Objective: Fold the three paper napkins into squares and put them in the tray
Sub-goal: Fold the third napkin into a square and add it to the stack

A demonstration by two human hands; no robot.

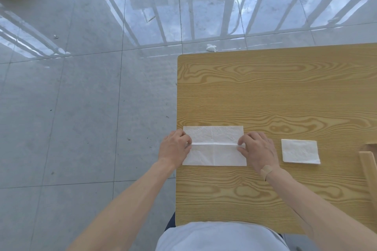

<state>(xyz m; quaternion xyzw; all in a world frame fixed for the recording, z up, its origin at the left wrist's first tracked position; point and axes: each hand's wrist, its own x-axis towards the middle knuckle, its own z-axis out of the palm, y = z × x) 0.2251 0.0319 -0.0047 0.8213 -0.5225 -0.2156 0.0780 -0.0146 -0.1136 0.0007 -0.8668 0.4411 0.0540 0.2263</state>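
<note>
A white paper napkin (214, 145) lies spread flat near the left edge of the wooden table (275, 91), with a crease running across its middle. My left hand (174, 146) pinches its left end at the crease. My right hand (256, 149) pinches its right end at the same line. To the right lies a folded stack of white napkins (299, 151), untouched. A wooden tray (369, 161) shows only partly at the right edge of the view.
The table's left edge runs just beside my left hand, with glossy grey floor tiles (81, 108) beyond it. A crumpled white tissue (211, 47) lies on the floor past the table's far edge.
</note>
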